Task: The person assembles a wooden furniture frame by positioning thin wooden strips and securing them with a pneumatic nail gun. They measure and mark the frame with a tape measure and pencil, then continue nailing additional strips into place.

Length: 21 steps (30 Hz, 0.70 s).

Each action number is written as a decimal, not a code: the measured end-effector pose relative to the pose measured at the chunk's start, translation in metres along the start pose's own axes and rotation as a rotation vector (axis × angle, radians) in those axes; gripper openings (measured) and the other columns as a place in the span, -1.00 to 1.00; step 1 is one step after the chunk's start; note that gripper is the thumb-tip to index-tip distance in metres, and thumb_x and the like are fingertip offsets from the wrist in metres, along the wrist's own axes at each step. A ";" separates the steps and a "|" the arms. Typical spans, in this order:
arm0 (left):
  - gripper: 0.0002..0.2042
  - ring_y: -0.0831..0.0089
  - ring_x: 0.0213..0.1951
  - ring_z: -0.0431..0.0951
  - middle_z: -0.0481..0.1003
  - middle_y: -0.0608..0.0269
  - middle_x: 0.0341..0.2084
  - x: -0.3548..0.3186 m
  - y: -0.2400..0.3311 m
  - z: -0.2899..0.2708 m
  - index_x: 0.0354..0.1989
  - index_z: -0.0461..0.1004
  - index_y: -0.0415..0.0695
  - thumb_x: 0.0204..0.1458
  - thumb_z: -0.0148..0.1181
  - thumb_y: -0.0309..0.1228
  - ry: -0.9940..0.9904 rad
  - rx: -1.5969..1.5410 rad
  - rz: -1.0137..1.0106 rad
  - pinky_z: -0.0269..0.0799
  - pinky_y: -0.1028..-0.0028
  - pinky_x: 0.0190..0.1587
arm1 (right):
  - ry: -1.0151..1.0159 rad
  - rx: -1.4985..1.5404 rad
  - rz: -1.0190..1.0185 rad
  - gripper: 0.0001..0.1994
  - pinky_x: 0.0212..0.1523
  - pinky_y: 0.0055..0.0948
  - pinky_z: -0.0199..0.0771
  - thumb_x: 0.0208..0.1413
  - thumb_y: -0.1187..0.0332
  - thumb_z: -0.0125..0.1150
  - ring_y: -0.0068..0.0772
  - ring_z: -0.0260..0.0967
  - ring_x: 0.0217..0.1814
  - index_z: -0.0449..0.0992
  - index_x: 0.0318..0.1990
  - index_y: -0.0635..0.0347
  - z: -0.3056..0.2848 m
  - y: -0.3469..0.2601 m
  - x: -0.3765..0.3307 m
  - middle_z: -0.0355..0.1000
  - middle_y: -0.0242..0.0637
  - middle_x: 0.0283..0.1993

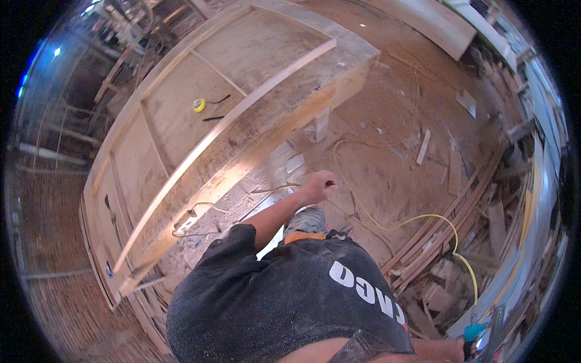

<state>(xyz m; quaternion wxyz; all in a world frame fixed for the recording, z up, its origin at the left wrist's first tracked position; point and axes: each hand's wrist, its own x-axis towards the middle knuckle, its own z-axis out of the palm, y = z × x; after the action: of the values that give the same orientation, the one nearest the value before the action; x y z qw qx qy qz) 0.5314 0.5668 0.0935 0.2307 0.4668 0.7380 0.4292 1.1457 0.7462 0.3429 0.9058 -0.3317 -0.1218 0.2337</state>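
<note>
My left hand (319, 186) is in front of my body, fingers curled closed. Whether anything sits inside them is hidden. At the lower right, my right hand (465, 349) grips a teal and grey air tool (476, 333), partly cut off by the dark rim. A yellow air hose (423, 218) runs up to this tool from the floor. Left of me lies a large wooden panel frame (242, 130) on a bench, with thin cross strips. A long light strip (200, 148) runs along its near side. A yellow tape measure (198, 105) rests on the panel.
Two short black pieces (213, 118) lie beside the tape measure. A cable (227, 210) hangs by a power strip (189, 219) on the bench's near side. Offcuts and long wood strips (451, 233) litter the dusty floor on the right. Boards (423, 21) stand at the far right.
</note>
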 end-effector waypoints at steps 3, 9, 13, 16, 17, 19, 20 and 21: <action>-0.80 0.11 -0.41 0.59 0.57 0.01 -0.49 -0.008 -0.018 -0.034 -0.38 0.58 -0.23 0.05 0.31 -0.32 0.291 0.048 -0.116 0.47 0.21 -0.32 | -0.046 0.070 0.100 -0.52 -0.01 -0.08 0.42 0.04 0.23 0.24 -0.34 0.23 -0.45 0.49 0.06 0.39 0.045 0.050 0.018 0.18 -0.46 -0.57; -0.84 0.27 -0.45 0.58 0.55 0.03 -0.54 0.004 -0.082 -0.171 -0.33 0.60 -0.23 0.13 0.25 -0.38 1.005 0.266 -0.234 0.47 0.29 -0.34 | -0.145 0.024 0.224 -0.55 -0.08 -0.13 0.39 0.06 0.21 0.23 -0.36 0.21 -0.47 0.51 0.04 0.34 0.105 0.124 -0.023 0.17 -0.46 -0.57; -0.83 0.02 -0.33 0.65 0.61 -0.05 -0.45 0.009 -0.171 -0.300 -0.23 0.65 -0.19 0.14 0.18 -0.39 1.196 0.539 -0.474 0.51 0.15 -0.26 | -0.208 -0.077 0.260 -0.58 -0.13 -0.19 0.35 0.10 0.19 0.22 -0.39 0.17 -0.48 0.52 0.03 0.30 0.127 0.153 -0.090 0.15 -0.47 -0.58; -0.65 -0.03 -0.10 0.63 0.62 -0.11 -0.17 0.029 -0.241 -0.381 -0.02 0.64 -0.13 0.11 0.21 -0.20 0.774 0.685 -0.871 0.48 0.06 -0.01 | -0.221 -0.132 0.221 -0.60 -0.18 -0.23 0.31 0.13 0.18 0.22 -0.42 0.15 -0.50 0.52 0.02 0.27 0.134 0.147 -0.141 0.14 -0.47 -0.58; -0.53 0.00 0.04 0.60 0.59 -0.13 -0.01 0.027 -0.271 -0.418 0.08 0.62 -0.12 0.09 0.24 -0.09 0.689 0.565 -1.119 0.45 0.05 0.12 | -0.220 -0.150 0.234 -0.61 -0.19 -0.25 0.30 0.14 0.17 0.22 -0.42 0.14 -0.50 0.52 0.02 0.26 0.139 0.150 -0.157 0.13 -0.47 -0.58; -0.25 0.15 0.05 0.57 0.55 -0.06 0.04 0.021 -0.323 -0.450 0.32 0.37 -0.23 0.02 0.35 -0.01 0.649 0.506 -1.183 0.50 0.14 0.00 | -0.203 -0.167 0.229 -0.62 -0.22 -0.28 0.28 0.16 0.16 0.21 -0.44 0.12 -0.51 0.53 0.01 0.24 0.140 0.149 -0.192 0.12 -0.47 -0.59; -0.27 0.15 0.09 0.55 0.54 -0.03 0.08 0.011 -0.344 -0.459 0.32 0.38 -0.21 0.05 0.34 0.02 0.644 0.448 -0.978 0.46 0.17 0.07 | -0.193 -0.170 0.237 -0.63 -0.24 -0.29 0.27 0.17 0.16 0.21 -0.45 0.11 -0.51 0.53 0.01 0.23 0.142 0.151 -0.210 0.12 -0.48 -0.59; -0.28 0.15 0.12 0.53 0.52 0.00 0.13 0.010 -0.364 -0.462 0.32 0.39 -0.19 0.07 0.33 0.04 0.611 0.355 -0.762 0.43 0.20 0.14 | -0.181 -0.173 0.226 -0.63 -0.25 -0.31 0.26 0.18 0.15 0.21 -0.46 0.10 -0.52 0.53 0.01 0.22 0.146 0.150 -0.227 0.11 -0.48 -0.59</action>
<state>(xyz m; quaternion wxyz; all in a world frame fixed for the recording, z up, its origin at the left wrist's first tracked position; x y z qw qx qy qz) 0.0057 0.3112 0.0274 0.0619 0.0503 0.9508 0.2994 0.8441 0.8113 0.3387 0.8272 -0.3974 -0.1844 0.3518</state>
